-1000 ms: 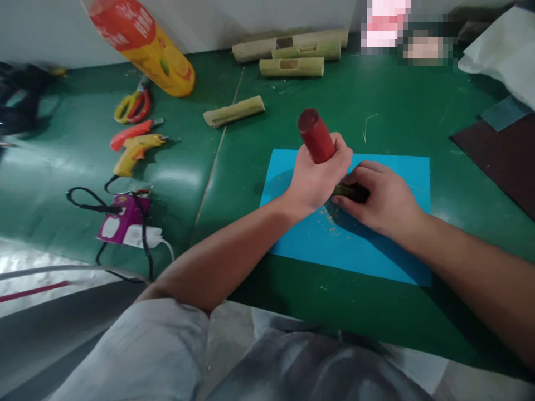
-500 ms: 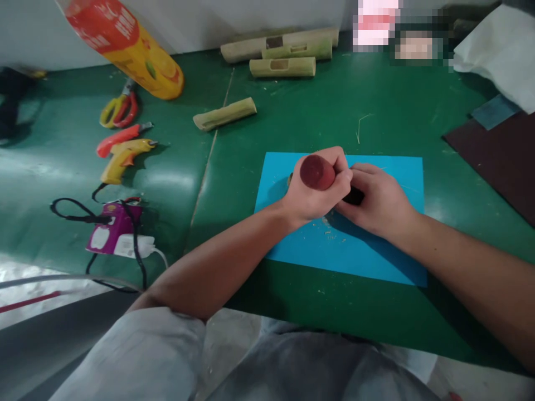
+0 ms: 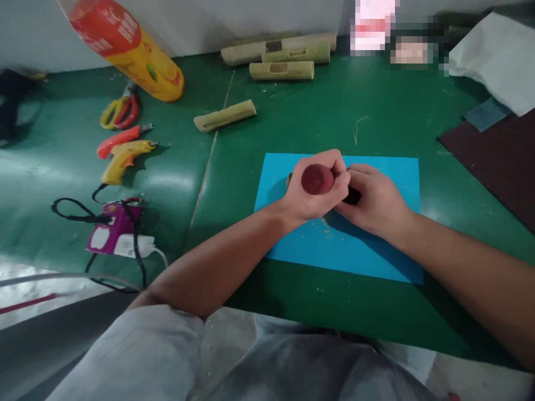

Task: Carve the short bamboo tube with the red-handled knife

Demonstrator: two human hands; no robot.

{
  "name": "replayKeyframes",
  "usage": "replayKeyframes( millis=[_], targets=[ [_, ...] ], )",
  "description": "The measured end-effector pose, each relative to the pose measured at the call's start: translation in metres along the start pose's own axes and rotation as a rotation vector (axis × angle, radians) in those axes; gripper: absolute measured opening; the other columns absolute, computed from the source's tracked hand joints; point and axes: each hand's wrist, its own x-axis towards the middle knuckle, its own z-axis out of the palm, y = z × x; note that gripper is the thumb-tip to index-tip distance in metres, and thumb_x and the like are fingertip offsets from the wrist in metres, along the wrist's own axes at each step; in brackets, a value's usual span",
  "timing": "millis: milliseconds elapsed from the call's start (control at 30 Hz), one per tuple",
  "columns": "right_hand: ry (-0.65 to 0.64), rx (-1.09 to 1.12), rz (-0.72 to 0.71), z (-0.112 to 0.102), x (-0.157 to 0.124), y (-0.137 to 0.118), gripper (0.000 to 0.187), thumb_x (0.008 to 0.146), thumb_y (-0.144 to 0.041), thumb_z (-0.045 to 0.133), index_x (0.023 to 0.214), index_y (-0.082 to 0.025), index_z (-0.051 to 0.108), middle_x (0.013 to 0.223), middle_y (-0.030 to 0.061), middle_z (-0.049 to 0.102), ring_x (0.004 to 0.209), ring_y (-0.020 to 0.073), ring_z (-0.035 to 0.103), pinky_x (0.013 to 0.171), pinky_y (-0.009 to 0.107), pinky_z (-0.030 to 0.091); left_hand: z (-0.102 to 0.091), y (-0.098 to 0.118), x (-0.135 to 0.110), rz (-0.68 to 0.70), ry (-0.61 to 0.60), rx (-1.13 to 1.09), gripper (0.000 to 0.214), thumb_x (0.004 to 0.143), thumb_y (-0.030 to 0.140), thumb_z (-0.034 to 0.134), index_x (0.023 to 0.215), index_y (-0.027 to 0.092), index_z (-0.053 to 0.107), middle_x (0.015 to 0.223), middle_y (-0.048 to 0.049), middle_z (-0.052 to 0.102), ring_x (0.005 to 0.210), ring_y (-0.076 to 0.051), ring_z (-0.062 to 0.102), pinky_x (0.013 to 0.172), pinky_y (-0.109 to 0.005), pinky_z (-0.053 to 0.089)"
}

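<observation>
My left hand [image 3: 320, 186] is wrapped round a tool with a rounded red-brown handle [image 3: 316, 179], its butt end facing up at me. The working end of this tool is hidden under the fist. Close against it, my right hand [image 3: 374, 195] is closed, with a dark piece [image 3: 353, 195] showing between thumb and fingers; what it belongs to is hidden. A small end of bamboo [image 3: 288, 179] peeks out left of my left hand. Both hands are over a blue sheet [image 3: 301, 245], where fine shavings [image 3: 328, 229] lie.
Several bamboo tubes [image 3: 281, 71] with cut openings line the back, and another bamboo piece [image 3: 224, 116] lies nearer. On the left are an orange drink bottle [image 3: 146, 61], scissors [image 3: 120, 110], a red-handled tool [image 3: 119, 140], a yellow glue gun [image 3: 121, 161] and a purple power block [image 3: 106, 228] with cables.
Both hands keep their grip and stay almost in place. The red-brown handle has tilted slightly, its butt end a little lower in view. The whole view has shifted slightly.
</observation>
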Motion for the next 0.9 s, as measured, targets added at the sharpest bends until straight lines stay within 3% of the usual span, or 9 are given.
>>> replayKeyframes(
  millis=[300,500,900],
  targets=[
    [-0.007,-0.012,0.03,-0.001,0.001,-0.003,0.014,0.088,-0.028,0.075,0.085,-0.025,0.062,0.085,0.0052,0.064,0.086,0.0255,0.061,0.073,0.038,0.043,0.004,-0.016,0.0,-0.021,0.086,-0.043,0.038,0.099,0.041,0.069,0.073,0.024,0.049,0.065,0.0033,0.051,0.063,-0.014,0.052,0.061,-0.031,0.041],
    [-0.048,-0.03,0.095,-0.003,0.001,-0.006,0.013,0.086,-0.026,0.08,0.089,-0.024,0.067,0.092,0.0068,0.069,0.092,0.0269,0.064,0.076,0.039,0.045,0.006,-0.01,0.004,-0.104,0.153,-0.127,0.032,0.093,0.029,0.067,0.068,0.024,0.048,0.063,0.0037,0.048,0.06,-0.012,0.045,0.059,-0.03,0.039],
    [-0.047,-0.011,0.09,-0.003,0.002,-0.006,0.015,0.086,-0.026,0.079,0.087,-0.024,0.064,0.09,0.0061,0.067,0.091,0.0263,0.062,0.076,0.038,0.045,0.007,-0.006,0.005,-0.182,0.18,-0.121,0.036,0.09,0.034,0.073,0.065,0.025,0.049,0.061,0.003,0.048,0.061,-0.013,0.046,0.059,-0.031,0.039]
  ],
)
